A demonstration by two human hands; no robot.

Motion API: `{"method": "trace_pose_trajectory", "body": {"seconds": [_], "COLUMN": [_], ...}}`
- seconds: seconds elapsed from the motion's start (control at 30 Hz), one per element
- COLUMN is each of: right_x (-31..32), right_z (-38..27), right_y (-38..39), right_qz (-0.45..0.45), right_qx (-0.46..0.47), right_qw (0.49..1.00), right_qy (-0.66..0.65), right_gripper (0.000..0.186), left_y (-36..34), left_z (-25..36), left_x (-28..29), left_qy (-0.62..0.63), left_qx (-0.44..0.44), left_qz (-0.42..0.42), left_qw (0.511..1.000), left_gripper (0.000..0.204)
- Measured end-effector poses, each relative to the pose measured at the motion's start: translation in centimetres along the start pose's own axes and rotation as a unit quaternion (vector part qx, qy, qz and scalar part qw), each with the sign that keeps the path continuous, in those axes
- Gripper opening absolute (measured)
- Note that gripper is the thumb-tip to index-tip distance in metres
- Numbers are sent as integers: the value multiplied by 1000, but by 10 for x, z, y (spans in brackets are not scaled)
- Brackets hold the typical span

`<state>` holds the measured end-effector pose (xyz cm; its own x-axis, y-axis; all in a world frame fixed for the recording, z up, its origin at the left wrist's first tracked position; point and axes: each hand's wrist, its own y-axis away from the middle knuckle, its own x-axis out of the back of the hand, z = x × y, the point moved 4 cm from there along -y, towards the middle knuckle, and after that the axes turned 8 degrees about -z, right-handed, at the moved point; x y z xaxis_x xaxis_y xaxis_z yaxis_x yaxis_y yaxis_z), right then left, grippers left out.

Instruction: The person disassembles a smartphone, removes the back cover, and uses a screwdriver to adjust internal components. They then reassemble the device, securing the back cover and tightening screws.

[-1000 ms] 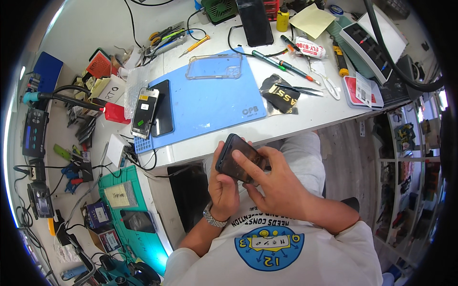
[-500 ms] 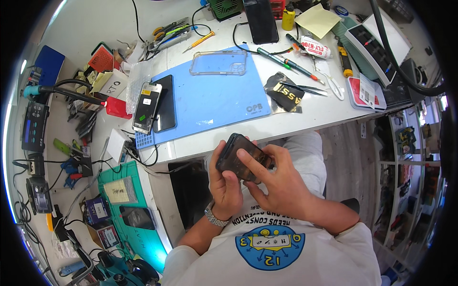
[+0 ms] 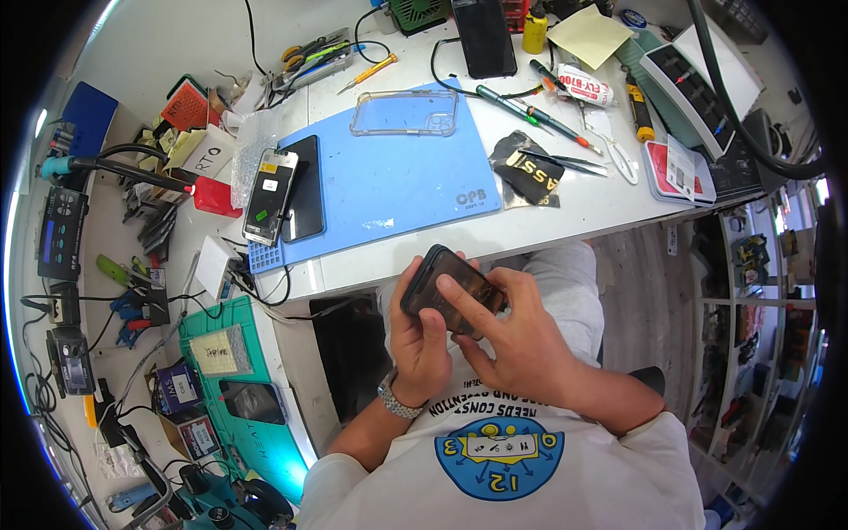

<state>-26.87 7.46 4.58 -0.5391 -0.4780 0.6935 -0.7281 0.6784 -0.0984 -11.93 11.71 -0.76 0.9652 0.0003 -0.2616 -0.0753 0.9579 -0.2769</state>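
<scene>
A dark smartphone (image 3: 431, 287) is held over my lap, just off the near edge of the bench. My left hand (image 3: 417, 340) is closed around its left and lower side, with the thumb along the near edge. My right hand (image 3: 517, 327) grips its right side, the index finger lying across the screen. Beyond the phone, a blue work mat (image 3: 397, 190) covers part of the bench. On it are a clear phone case (image 3: 405, 115), a black phone (image 3: 306, 190) and a loose screen part (image 3: 269, 196) leaning against that phone.
Right of the mat lie a black pouch (image 3: 523, 177), tweezers (image 3: 574, 164) and several screwdrivers (image 3: 534, 112). Another phone (image 3: 483, 40) stands at the back. A green mat (image 3: 243, 336) with a phone (image 3: 252, 402) is at the left. Shelves (image 3: 751, 336) rise at the right.
Hardly anything differs. Both hands keep the same grip on the smartphone, and the view has shifted very slightly.
</scene>
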Motion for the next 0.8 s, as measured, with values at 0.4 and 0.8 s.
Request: {"method": "trace_pose_trajectory", "body": {"seconds": [0.4,0.8], "right_x": [0,20], "right_z": [0,14], "right_y": [0,-3], "right_qz": [-8,89], "right_qx": [2,10], "right_qw": [1000,972], "right_qy": [-12,-217], "right_gripper": [88,56], "left_y": [2,16], "left_z": [2,2], "left_x": [0,13], "left_qy": [7,-70], "left_qx": [-16,22], "left_qz": [14,32], "left_qw": [1000,997], "left_gripper": [59,48]}}
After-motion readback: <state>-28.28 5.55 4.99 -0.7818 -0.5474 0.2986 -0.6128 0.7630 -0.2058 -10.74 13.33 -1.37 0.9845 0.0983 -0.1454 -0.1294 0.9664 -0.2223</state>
